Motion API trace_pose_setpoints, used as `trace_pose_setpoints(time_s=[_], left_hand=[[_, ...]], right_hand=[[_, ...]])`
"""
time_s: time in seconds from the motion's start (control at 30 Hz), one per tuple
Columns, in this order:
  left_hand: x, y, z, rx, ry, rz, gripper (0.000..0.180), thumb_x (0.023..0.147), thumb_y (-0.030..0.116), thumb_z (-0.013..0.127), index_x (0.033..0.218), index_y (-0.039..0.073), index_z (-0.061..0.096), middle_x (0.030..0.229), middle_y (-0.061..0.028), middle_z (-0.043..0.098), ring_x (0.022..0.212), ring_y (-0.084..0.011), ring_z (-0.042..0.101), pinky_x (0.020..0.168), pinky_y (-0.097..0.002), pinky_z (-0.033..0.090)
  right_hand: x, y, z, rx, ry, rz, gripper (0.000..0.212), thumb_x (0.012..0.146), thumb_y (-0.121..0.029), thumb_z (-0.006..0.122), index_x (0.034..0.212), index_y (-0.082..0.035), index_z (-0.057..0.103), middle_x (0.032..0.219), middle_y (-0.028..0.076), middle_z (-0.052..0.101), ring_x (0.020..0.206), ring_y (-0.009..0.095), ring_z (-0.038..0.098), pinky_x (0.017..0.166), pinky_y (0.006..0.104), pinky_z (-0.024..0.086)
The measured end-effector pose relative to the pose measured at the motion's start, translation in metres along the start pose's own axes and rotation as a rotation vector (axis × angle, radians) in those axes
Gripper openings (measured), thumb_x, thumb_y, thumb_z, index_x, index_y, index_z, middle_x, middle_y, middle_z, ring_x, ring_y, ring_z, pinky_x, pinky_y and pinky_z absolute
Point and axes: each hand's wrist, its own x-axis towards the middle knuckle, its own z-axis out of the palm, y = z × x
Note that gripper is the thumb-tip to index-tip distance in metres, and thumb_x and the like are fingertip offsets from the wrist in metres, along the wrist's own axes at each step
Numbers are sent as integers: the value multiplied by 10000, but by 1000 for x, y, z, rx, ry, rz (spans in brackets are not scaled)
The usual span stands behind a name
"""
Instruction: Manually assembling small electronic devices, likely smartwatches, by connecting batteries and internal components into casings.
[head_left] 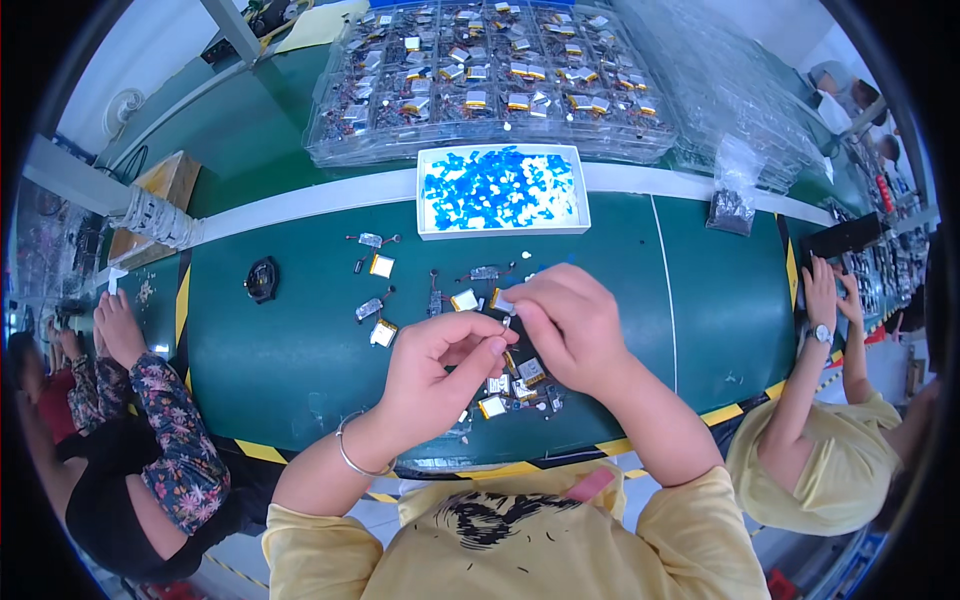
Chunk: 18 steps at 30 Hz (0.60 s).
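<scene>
Several silver-and-yellow cells (382, 332) are lying on the green desk (290, 350) while my left hand (428, 375) and right hand (580, 325) are working close together, fingers of both pinching a small, partly hidden piece (507, 321) just above them.

One fisheye view looks down and forward from the wearer's head, close over the left hand (440, 368) and right hand (570, 325), spanning the green counter (290, 370), clear compartment trays (370, 148) beyond and co-workers (820, 470) at both sides.
</scene>
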Motion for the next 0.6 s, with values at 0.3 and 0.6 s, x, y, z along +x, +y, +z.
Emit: trace_pose_setpoints(time_s=[0.3,0.6], left_hand=[[5,-6,1,122,59,80,66,856,-4,568,895,-29,615,765,-55,642,660,-82,614,586,-217,501],[9,0,-7,198,10,-30,115,876,3,543,946,-25,629,796,-43,631,663,-74,585,591,-202,470]], right_hand=[[-3,-11,4,30,93,-23,146,644,12,684,746,-54,602,678,56,580,599,182,569,508,276,440],[32,52,-19,-470,200,88,226,792,30,568,1006,-24,619,789,85,584,646,167,540,557,273,426]])
